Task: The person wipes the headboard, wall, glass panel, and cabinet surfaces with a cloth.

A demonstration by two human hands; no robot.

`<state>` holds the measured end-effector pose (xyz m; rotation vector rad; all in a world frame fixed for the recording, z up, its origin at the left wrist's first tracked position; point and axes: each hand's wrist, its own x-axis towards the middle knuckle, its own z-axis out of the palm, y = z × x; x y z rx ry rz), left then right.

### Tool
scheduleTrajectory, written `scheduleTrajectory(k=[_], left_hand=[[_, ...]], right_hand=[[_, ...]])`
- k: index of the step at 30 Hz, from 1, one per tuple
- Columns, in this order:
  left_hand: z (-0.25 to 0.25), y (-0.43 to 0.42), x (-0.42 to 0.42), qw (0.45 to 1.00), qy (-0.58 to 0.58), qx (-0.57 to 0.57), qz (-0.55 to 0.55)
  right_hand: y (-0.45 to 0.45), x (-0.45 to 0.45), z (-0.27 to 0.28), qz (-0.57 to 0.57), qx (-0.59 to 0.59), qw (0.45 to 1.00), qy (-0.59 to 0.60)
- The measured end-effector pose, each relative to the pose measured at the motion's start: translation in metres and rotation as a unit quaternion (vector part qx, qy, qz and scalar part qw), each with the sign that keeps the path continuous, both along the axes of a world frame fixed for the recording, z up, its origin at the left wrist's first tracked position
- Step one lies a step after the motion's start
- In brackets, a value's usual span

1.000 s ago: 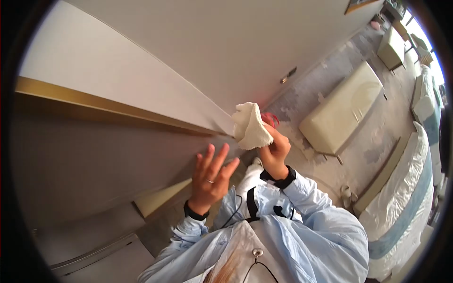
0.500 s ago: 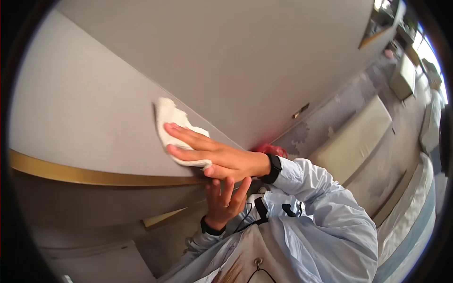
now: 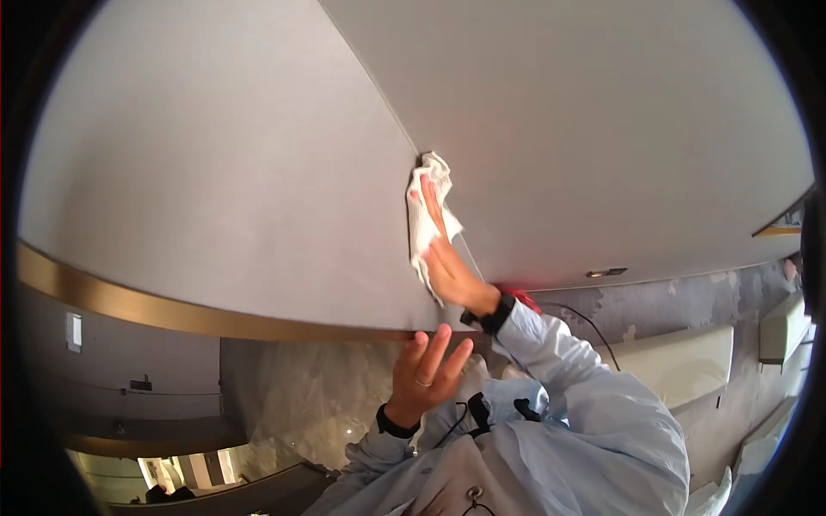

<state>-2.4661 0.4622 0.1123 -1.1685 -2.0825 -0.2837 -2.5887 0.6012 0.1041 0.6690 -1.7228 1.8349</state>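
My right hand (image 3: 449,267) presses a white cloth (image 3: 422,228) against the corner where two pale grey wall surfaces meet. Its fingers lie stretched along the cloth, which is creased and bunched at the top. Below it, my left hand (image 3: 425,378) is raised with the fingers apart and nothing in it. Those fingertips come close to the gold trim (image 3: 172,305) edging the left wall panel (image 3: 241,189); whether they touch it I cannot tell. A dark band sits on each wrist.
Something red (image 3: 521,299) lies behind my right wrist, with a dark cord (image 3: 594,322) near it. A cream bench (image 3: 675,361) stands on the patterned grey carpet to the right. A small wall fitting (image 3: 607,273) sits low on the right wall (image 3: 594,146).
My right hand has slid the cloth rightward into the wall corner. My left hand has come apart from the right one, fingers spread. The view has turned, showing more room at lower left.
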Motion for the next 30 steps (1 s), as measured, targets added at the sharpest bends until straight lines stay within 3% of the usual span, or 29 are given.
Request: scheduleTrajectory(k=[4, 6, 9, 10, 12, 16, 19, 21, 22, 23, 24, 25, 26, 28, 30], left_hand=[[0.006, 0.000, 0.001, 0.997, 0.076, 0.006, 0.008], [0.016, 0.011, -0.001, 0.999, 0.050, -0.002, 0.008], [0.023, 0.044, -0.007, 0.993, 0.051, 0.079, 0.065], [0.025, 0.051, -0.012, 0.991, 0.042, 0.072, 0.108], [0.023, 0.050, -0.014, 0.988, 0.039, -0.008, 0.146], [-0.002, 0.051, -0.010, 0.976, -0.014, -0.120, 0.181], [-0.022, 0.049, 0.005, 0.963, -0.121, -0.139, 0.197], [-0.030, 0.045, 0.014, 0.955, -0.217, -0.095, 0.179], [-0.029, 0.045, 0.015, 0.954, -0.223, -0.102, 0.174], [-0.027, 0.045, 0.013, 0.969, -0.145, -0.096, 0.175], [-0.025, 0.046, 0.011, 0.978, -0.065, -0.088, 0.176], [-0.017, 0.048, 0.009, 0.974, -0.108, -0.076, 0.183], [-0.014, 0.055, 0.008, 0.973, -0.113, -0.077, 0.186], [-0.017, 0.070, -0.004, 0.933, -0.240, -0.144, 0.226], [-0.046, 0.076, -0.015, 0.918, -0.290, -0.181, 0.201]], right_hand=[[-0.004, 0.023, 0.075, 0.019, 0.171, 0.966, 0.192], [-0.003, 0.024, 0.127, -0.005, 0.235, 0.929, 0.288], [0.000, -0.003, 0.125, -0.042, 0.211, 0.915, 0.342], [0.002, -0.009, 0.110, -0.046, 0.212, 0.917, 0.333], [0.007, -0.018, 0.060, -0.016, 0.148, 0.975, 0.163], [0.001, 0.000, -0.082, -0.006, 0.045, 0.997, -0.062], [-0.028, 0.048, -0.112, -0.041, 0.007, 0.987, -0.158], [-0.059, 0.056, -0.091, 0.047, -0.238, 0.957, -0.159], [-0.045, 0.054, -0.068, 0.015, -0.090, 0.994, -0.055], [-0.023, 0.049, -0.038, -0.014, 0.064, 0.997, 0.049], [-0.008, 0.046, -0.012, 0.005, 0.104, 0.992, 0.070], [0.000, 0.039, -0.002, 0.026, 0.144, 0.985, 0.093], [0.001, 0.029, -0.012, 0.030, 0.143, 0.985, 0.089], [-0.005, 0.011, -0.047, -0.030, 0.103, 0.992, 0.067], [-0.012, 0.006, -0.112, -0.093, 0.087, 0.992, -0.015]])
